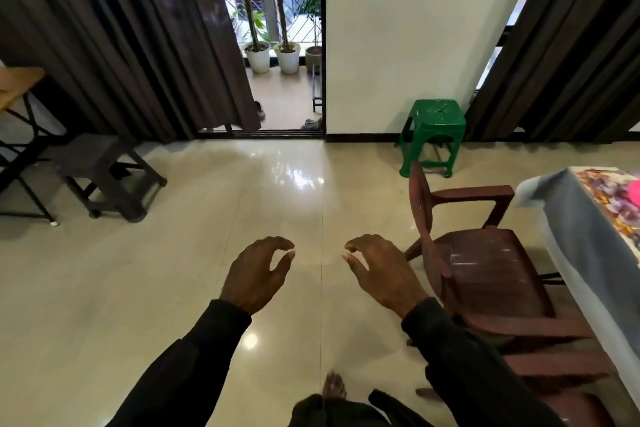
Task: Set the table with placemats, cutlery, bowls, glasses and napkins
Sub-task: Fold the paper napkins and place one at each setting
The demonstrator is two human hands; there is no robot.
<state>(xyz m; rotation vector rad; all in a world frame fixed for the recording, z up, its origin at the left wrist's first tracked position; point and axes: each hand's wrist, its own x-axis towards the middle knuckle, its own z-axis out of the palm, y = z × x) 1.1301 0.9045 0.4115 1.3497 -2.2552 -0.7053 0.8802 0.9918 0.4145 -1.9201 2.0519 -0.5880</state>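
Hands empty: your left hand (258, 274) and right hand (377, 270) hang loosely curled, probably freed for fetching settings; bench (585, 253) sits at three o'clock.

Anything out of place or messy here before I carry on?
Nothing spilled or damaged. The one oddity: the grey tablecloth sticks out rumpled at its far corner, beside the brown plastic armchair. Left hand and right hand hold nothing.
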